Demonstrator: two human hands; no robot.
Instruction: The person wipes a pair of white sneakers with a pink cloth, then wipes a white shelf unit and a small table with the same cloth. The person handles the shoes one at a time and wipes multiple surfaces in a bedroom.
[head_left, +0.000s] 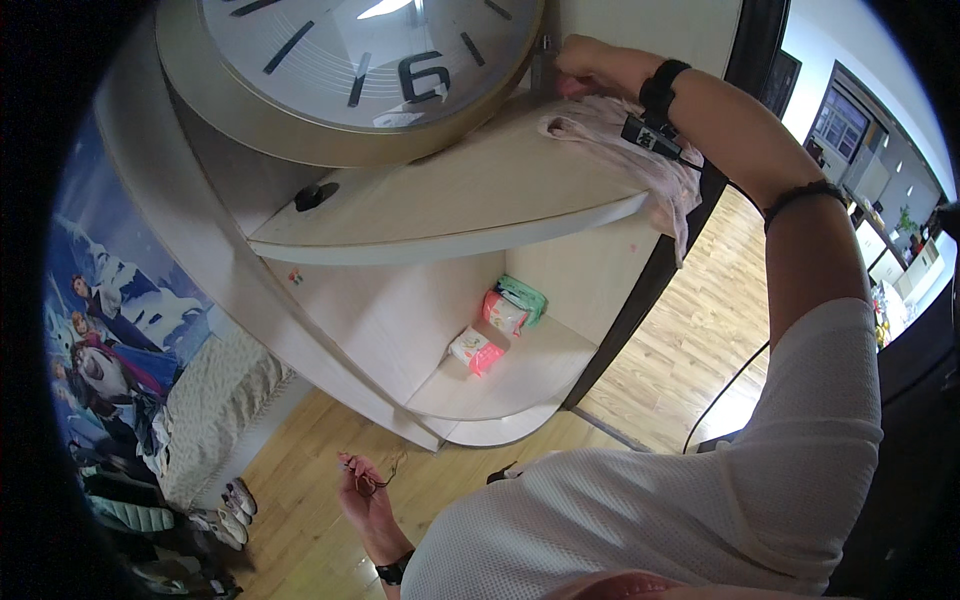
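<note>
My right hand (589, 64) is at the back of the upper shelf, beside the rim of a large round wall clock (352, 142). Its fingers are bent and partly hidden, so what they grip is unclear. Just below it a pale pink cloth (600, 139) lies on the corner shelf (450, 199) and hangs over its edge. My left hand (364, 499) is low down over the floor, its fingers closed around a thin, dark, looped cord (367, 484). The clock leans on the upper shelf, its top cut off by the view.
A small black object (307, 198) sits at the upper shelf's left end. Wipes packs (477, 351) stand on the lower shelf (517, 390). A bed (217, 397), shoes (232, 517) and piled clothes (127, 510) are at left. A dark doorframe (626, 322) and a cable (724, 397) are at right.
</note>
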